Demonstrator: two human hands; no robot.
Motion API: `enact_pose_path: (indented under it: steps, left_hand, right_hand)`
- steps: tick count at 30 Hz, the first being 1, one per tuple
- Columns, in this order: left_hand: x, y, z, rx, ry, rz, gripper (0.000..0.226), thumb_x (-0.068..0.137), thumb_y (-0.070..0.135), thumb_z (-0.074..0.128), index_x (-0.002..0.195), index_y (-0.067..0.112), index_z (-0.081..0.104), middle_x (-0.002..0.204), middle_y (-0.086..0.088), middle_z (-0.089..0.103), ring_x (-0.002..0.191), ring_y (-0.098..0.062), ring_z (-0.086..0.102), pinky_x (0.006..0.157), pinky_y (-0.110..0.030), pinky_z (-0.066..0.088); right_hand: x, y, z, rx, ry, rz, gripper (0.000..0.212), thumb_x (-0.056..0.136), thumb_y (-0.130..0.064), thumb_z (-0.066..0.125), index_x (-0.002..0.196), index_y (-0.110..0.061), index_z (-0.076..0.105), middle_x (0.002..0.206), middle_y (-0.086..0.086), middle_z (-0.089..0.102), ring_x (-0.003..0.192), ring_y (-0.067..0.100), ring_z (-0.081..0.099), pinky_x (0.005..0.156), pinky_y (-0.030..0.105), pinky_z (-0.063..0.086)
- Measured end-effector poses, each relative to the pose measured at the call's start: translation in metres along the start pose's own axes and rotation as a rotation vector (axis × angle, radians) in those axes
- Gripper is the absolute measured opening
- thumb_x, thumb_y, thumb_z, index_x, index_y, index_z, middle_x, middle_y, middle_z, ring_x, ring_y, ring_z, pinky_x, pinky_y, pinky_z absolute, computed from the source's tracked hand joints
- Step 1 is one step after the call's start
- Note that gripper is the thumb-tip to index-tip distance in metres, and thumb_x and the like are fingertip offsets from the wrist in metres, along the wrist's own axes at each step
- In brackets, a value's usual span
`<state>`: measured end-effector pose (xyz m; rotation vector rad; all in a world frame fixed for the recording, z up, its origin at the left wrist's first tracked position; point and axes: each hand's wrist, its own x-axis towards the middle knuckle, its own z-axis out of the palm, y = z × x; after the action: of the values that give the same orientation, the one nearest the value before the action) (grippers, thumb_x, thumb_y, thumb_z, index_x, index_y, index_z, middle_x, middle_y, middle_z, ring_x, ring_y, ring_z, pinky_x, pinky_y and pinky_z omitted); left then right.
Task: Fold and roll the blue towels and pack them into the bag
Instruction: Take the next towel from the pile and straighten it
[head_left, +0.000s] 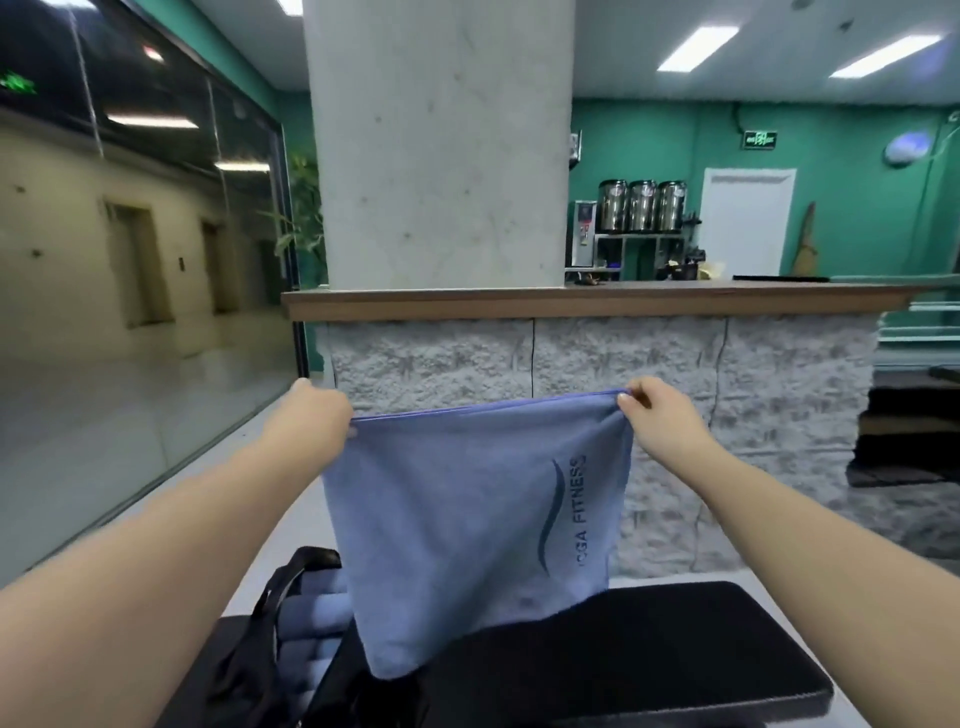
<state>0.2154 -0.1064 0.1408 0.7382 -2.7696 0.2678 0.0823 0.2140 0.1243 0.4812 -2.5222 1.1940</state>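
Head view: a blue rectangular microfibre towel (467, 525) printed "FITNESS" hung doubled at centre, its top corners pinched by the left hand (311, 415) at 9 o'clock and right hand (657, 415) at 3 o'clock. Its hem draped over a black padded bench (675, 654); at 7 o'clock, a black fabric bag (249, 670) held rolled blue towels (311, 618).

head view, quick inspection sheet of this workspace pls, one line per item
surface: black padded bench, the towel's lower edge reaching it
job's things: blue towel with printed logo, held up by its top corners; black bag at the bench's left, rolled blue towels inside
clutter: nothing seen on the bench
grippers: left hand and right hand each pinch a top corner
cables: nothing seen
surroundings: concrete pillar, stone-faced counter, three metal urns, glass wall
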Motion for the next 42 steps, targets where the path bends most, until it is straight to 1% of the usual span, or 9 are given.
enact_pose_path:
  steps: [4,9,15,19,23,30,34,38,42]
  left_hand:
    - [-0.014,-0.008,-0.042,0.211,-0.014,0.107,0.040,0.095,0.048,0.040,0.097,0.016,0.063,0.087,0.000,0.051,0.106,-0.022,0.044,0.074,-0.030,0.034]
    - [-0.035,-0.028,-0.080,0.154,-0.030,0.173,0.049,0.093,0.053,0.042,0.066,0.013,0.051,0.062,0.001,0.041,0.074,-0.021,0.046,0.063,-0.027,0.035]
    - [-0.056,-0.059,-0.094,-0.403,0.186,0.167,0.033,0.085,0.042,0.063,0.072,0.012,0.066,0.073,-0.002,0.064,0.069,-0.018,0.056,0.062,-0.029,0.043]
    - [-0.065,-0.053,-0.087,-0.772,0.317,0.121,0.031,0.079,0.027,0.072,0.059,0.011,0.055,0.058,-0.002,0.052,0.055,-0.015,0.042,0.053,-0.024,0.033]
    - [-0.063,-0.052,-0.080,-0.858,0.336,0.164,0.032,0.077,0.018,0.074,0.065,0.013,0.045,0.056,0.000,0.046,0.054,-0.016,0.037,0.052,-0.024,0.031]
    - [-0.067,-0.044,-0.064,-1.135,0.156,0.132,0.008,0.093,0.016,0.055,0.095,0.020,0.048,0.065,-0.006,0.050,0.056,-0.017,0.038,0.053,-0.028,0.033]
    - [-0.074,-0.038,-0.059,-1.264,0.021,-0.062,0.013,0.091,0.004,0.050,0.083,0.013,0.056,0.064,-0.005,0.048,0.050,-0.015,0.033,0.041,-0.019,0.030]
    - [-0.085,-0.027,-0.069,-1.512,-0.238,-0.130,0.014,0.090,0.000,0.052,0.082,0.008,0.060,0.069,-0.009,0.049,0.049,-0.015,0.042,0.042,-0.019,0.043]
    - [-0.104,-0.001,-0.085,-1.538,-0.326,0.036,0.004,0.088,0.004,0.060,0.089,0.003,0.063,0.071,-0.011,0.065,0.057,-0.015,0.061,0.057,-0.021,0.056]
  right_hand:
    - [-0.003,-0.021,-0.014,0.041,0.042,0.002,0.018,0.101,-0.023,0.038,0.091,-0.013,0.049,0.074,0.004,0.050,0.066,0.020,0.045,0.056,0.032,0.032]
    - [-0.006,-0.029,-0.029,0.091,0.084,0.033,0.016,0.100,-0.020,0.036,0.095,-0.011,0.049,0.076,0.004,0.050,0.065,0.017,0.044,0.056,0.031,0.031]
    - [-0.011,-0.039,-0.037,0.149,0.071,0.021,0.018,0.102,-0.021,0.033,0.096,-0.011,0.047,0.071,0.006,0.045,0.058,0.018,0.037,0.052,0.030,0.026]
    - [-0.017,-0.046,-0.039,0.219,0.122,-0.014,0.017,0.103,-0.022,0.027,0.102,-0.013,0.042,0.071,0.006,0.041,0.057,0.017,0.032,0.052,0.030,0.024]
    - [-0.025,-0.053,-0.043,0.182,0.237,-0.109,0.014,0.103,-0.021,0.025,0.102,-0.015,0.037,0.073,0.007,0.042,0.062,0.020,0.035,0.053,0.033,0.024]
    - [-0.024,-0.045,-0.033,0.050,0.177,-0.031,0.021,0.101,-0.022,0.034,0.095,-0.007,0.047,0.068,0.007,0.047,0.059,0.021,0.039,0.054,0.033,0.026]
    - [-0.022,-0.040,-0.018,0.053,0.028,0.128,0.042,0.090,-0.011,0.048,0.050,-0.011,0.036,0.048,0.004,0.031,0.046,0.019,0.025,0.052,0.028,0.020]
    - [-0.036,-0.069,-0.009,0.297,-0.112,0.222,0.036,0.086,-0.002,0.044,0.053,-0.012,0.034,0.043,0.003,0.031,0.040,0.016,0.027,0.041,0.019,0.028]
    - [-0.058,-0.106,0.000,0.426,-0.250,0.119,0.034,0.085,0.002,0.040,0.054,-0.012,0.034,0.046,0.003,0.031,0.033,0.015,0.027,0.038,0.016,0.026]
